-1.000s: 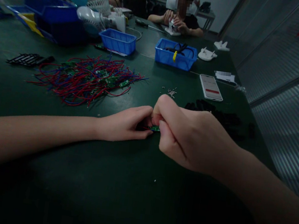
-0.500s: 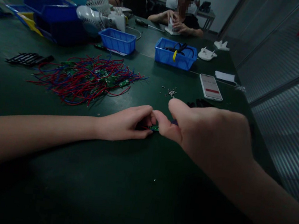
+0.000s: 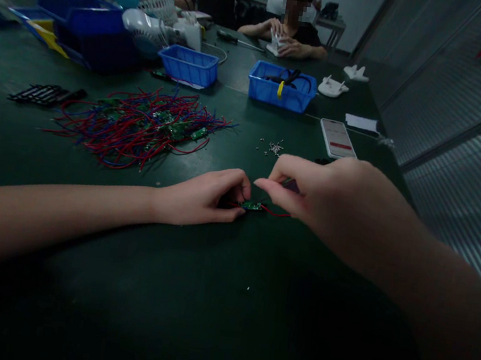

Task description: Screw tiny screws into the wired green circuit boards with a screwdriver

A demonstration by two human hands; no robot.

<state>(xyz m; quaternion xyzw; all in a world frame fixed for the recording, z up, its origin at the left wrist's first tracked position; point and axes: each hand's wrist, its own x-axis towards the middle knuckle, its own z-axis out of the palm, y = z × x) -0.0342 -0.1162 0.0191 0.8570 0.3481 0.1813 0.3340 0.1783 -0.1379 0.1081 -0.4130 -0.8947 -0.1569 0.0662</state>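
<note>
A small green circuit board with red wires lies low over the dark green table. My left hand pinches its left end between thumb and fingers. Just up and right of the board, my right hand is closed, thumb and forefinger pressed together. Something dark shows inside its curled fingers, too hidden to name. A red wire runs from the board to beneath this hand. Behind my left hand is a pile of boards with red and blue wires. Small screws lie beyond my hands.
Blue bins stand towards the back, one holding black cables. A phone lies at the right, black plastic parts at the left. Across the table, a person's hands hold a white part.
My right hand has moved slightly up and right off the board, uncovering more of it and a red wire. My left hand has hardly moved.
</note>
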